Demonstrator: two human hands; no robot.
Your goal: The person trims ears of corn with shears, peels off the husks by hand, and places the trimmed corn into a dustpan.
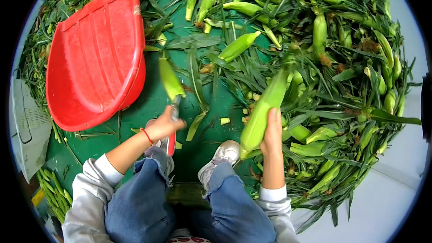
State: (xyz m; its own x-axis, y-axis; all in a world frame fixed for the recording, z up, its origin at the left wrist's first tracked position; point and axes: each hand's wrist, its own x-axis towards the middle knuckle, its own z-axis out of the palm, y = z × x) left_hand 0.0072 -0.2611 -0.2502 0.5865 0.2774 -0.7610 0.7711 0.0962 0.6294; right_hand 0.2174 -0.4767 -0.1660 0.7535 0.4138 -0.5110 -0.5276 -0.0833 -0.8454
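gripping a long corn ear [265, 110], the right hand [272, 132] is wrapped around its right flank, over on the right half of the green floor [193, 157]. the ear lies to that hand's left and forward, its long axis slanting from the near end, close to a pale shoe [227, 152], away toward the far right corner. the left hand [163, 127] is well apart from it, closed round a red-handled tool [172, 144]; just beyond, a smaller ear [170, 78] points away, and i cannot tell if the tool's metal touches it. the held husk is smooth, pale green and tapered, ribbed lengthwise. strappy, ragged leaves [351, 108] bury the floor's right edge, with tufts of brown silk among them. toward the left edge a glossy red plastic scoop [99, 54] tilts, its broad face grooved.
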